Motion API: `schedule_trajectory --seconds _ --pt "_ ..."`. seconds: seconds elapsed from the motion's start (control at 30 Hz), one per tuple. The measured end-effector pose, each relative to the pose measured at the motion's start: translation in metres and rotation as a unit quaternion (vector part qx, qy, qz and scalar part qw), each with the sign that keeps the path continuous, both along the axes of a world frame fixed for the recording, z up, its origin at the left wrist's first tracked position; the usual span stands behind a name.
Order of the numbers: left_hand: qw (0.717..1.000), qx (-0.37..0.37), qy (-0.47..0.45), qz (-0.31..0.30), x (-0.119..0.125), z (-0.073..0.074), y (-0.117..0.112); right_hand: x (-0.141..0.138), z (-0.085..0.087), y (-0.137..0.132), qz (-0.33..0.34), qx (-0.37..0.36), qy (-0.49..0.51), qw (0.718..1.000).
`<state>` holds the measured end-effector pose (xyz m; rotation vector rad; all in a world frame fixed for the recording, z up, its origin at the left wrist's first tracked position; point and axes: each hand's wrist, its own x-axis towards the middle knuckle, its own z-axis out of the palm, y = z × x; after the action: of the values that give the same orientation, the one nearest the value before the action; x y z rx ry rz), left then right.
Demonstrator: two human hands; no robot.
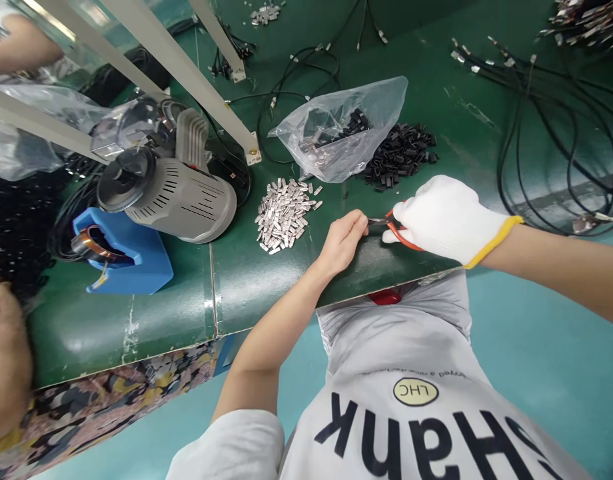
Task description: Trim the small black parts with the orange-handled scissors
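Work in hand: right hand point(444, 217), in a white glove with a yellow cuff, holds orange-handled pliers point(397, 233) whose nose points at a small metal piece point(375, 221) pinched by the bare left hand point(342, 241).
Landmark: pile of small metal shells point(285, 213) on the green table point(246, 280).
Position of the metal piece: just right of the shell pile, at the near edge of the table, between the two hands.
Left fingers: closed to a fine pinch, thumb and forefinger tips together on the piece; the rest curled and resting on the table.
Right fingers: wrapped round the pliers handles, closed; the glove hides how hard the squeeze is.
Pliers nose: touching the piece or just at it; too small to tell whether it bites.
Advice on the step: in my judgement the piece should be held steady against the table edge, the nose set square to it, and the left fingertips kept back from the nose.
Beyond the shell pile: clear bag point(344, 130) of black plastic parts, with a loose heap of black parts point(400, 155) just beside it.
Left of the shell pile: grey machine point(179, 197) and blue tape holder point(129, 257).
Far right of the pile: black cables point(556, 120), well apart from the hands.
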<state>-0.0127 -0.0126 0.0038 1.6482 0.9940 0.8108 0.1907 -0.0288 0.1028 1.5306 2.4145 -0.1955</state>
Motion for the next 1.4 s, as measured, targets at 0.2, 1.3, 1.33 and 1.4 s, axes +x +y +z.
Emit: schedule_trajectory --seconds 0.2,1.3,1.33,1.4 --pt "1.0 -0.014 -0.023 0.004 0.001 -0.003 -0.001 0.004 -0.009 -0.003 0.016 0.026 -0.051 0.998" --pt "0.974 -0.124 -0.152 0.111 0.0 -0.004 0.008 0.002 -0.027 -0.02 -0.048 0.1 -0.021 0.994" --pt "0.974 -0.121 -0.15 0.115 0.0 -0.003 0.007 0.002 -0.027 -0.019 -0.034 0.111 -0.024 0.993" --pt "0.975 -0.114 -0.146 0.121 0.0 -0.003 0.007 0.001 -0.026 -0.017 -0.01 0.123 -0.027 0.992"
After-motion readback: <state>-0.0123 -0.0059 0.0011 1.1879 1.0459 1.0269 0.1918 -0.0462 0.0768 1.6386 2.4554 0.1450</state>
